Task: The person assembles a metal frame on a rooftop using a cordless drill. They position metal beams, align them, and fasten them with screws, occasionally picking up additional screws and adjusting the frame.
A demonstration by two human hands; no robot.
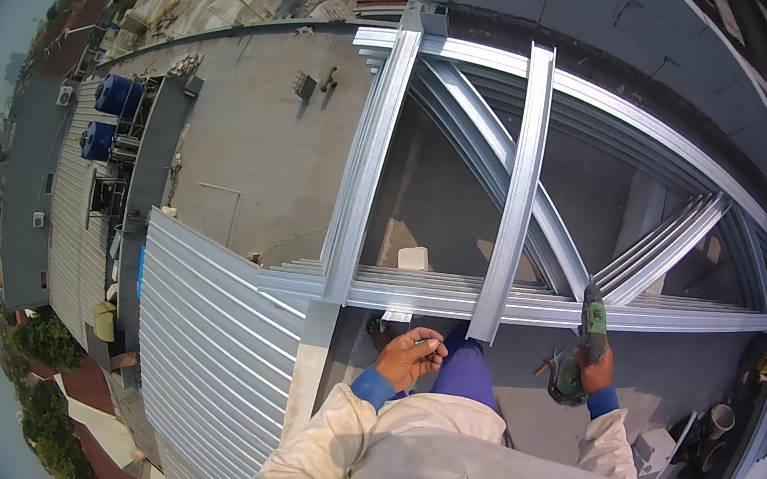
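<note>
My right hand (pixel 597 372) is wrapped round a green and black power drill (pixel 594 318), held upright with its nose at the lower rail of a silver metal truss (pixel 455 301). My left hand (pixel 407 357) is closed in a pinch in front of my body, near that rail; whatever sits between the fingertips is too small to make out. Between my hands, a loose-looking silver channel (pixel 520 191) crosses the truss at a slant, its near end reaching past the rail. Beside my right hand is another green and black shape (pixel 565 380), whose kind I cannot tell.
Ribbed metal roofing (pixel 217 338) slopes away on the left. A grey wall (pixel 599 11) runs along the far right. Several stacked truss frames (pixel 671 140) lie under the top one. Tools and containers (pixel 714 428) stand at the lower right. Blue tanks (pixel 116 96) stand farther off.
</note>
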